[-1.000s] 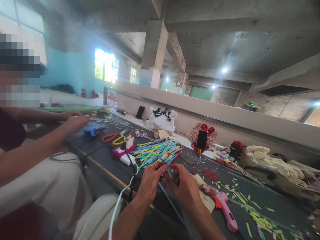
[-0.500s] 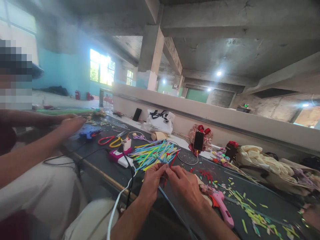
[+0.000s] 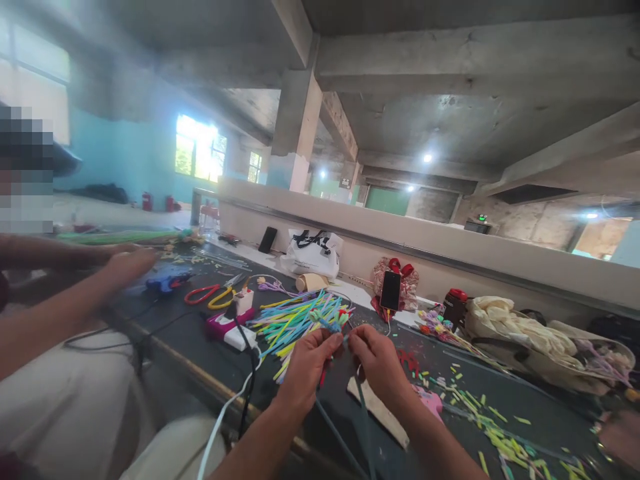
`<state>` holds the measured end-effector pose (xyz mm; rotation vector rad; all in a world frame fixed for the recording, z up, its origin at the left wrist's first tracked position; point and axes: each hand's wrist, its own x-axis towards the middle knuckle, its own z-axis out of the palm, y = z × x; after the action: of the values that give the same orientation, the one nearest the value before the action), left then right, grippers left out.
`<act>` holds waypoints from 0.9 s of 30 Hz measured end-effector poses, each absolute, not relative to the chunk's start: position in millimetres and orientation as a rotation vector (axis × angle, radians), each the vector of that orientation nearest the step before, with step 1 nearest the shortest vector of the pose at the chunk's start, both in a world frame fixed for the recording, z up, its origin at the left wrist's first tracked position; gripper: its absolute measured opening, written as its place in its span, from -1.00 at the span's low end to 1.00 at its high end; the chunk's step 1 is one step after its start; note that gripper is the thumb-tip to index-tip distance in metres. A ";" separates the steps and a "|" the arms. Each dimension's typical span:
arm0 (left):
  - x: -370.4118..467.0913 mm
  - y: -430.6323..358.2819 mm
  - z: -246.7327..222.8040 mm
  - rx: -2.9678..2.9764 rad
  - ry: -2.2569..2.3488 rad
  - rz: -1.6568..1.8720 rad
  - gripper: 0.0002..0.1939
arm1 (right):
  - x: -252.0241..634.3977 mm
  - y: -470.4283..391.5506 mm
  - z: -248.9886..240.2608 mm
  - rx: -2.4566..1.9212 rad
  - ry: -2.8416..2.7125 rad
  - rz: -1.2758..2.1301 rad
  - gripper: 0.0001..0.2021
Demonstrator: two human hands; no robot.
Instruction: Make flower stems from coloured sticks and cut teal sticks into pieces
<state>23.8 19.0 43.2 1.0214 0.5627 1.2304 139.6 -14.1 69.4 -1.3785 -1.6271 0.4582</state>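
Note:
My left hand (image 3: pixel 313 363) is closed in a pinch on a small flower bunch (image 3: pixel 330 322) with blue, pale green and red heads, which look made of pipe cleaners. My right hand (image 3: pixel 377 360), also closed, pinches a blue-grey strand (image 3: pixel 364 417) just to the right of the bunch. The strand hangs below the right hand, and another length hangs below the left. Behind the hands lies a pile of coloured pipe cleaners (image 3: pixel 295 317). A pink glue gun (image 3: pixel 429 400) is partly hidden by my right forearm, near a beige flat piece (image 3: pixel 380 410).
At left are a white and purple power strip (image 3: pixel 233 330) with cords, scissors (image 3: pixel 220 293), a blue glue gun (image 3: pixel 167 283) and a co-worker's arms (image 3: pixel 85 287). A phone (image 3: pixel 391 290) leans at the back. Cut scraps (image 3: pixel 500 427) and a cloth bag (image 3: pixel 530 333) lie right.
My hands have moved slightly apart, the right one shifting right with the strand. More of the flower bunch and the beige piece shows. The view has shifted slightly.

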 end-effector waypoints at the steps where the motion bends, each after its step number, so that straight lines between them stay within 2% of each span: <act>1: 25.5 17.2 47.6 1.049 0.552 1.236 -0.78 | 141.5 -13.5 69.9 -1.319 -1.509 0.676 -0.75; 4: 29.5 13.5 58.7 1.131 0.548 1.286 -0.80 | 148.1 -10.9 73.9 -1.112 -1.298 1.183 -0.70; 7: 31.3 12.3 65.7 1.174 0.556 1.304 -0.80 | 155.1 -7.1 79.1 -1.024 -1.232 1.425 -0.70; 14: 24.8 20.3 54.9 1.199 0.613 1.286 -0.83 | 153.9 -0.2 75.6 -1.076 -1.105 1.588 -0.76; 20: 9.3 22.3 39.7 1.280 0.601 1.271 -0.84 | 148.3 -1.1 67.1 -1.085 -1.039 1.580 -0.77; 24: 3.8 10.9 45.2 1.281 0.507 1.182 -0.83 | 150.7 -10.0 62.8 -1.068 -1.048 1.628 -0.74; 27: 1.1 -1.6 52.3 1.279 0.465 1.129 -0.87 | 148.8 -28.9 56.1 -1.016 -1.008 1.796 -0.73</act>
<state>1.1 -1.6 52.3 1.2786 0.4649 1.1289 148.8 -28.9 56.1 -1.0159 -1.0081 1.7964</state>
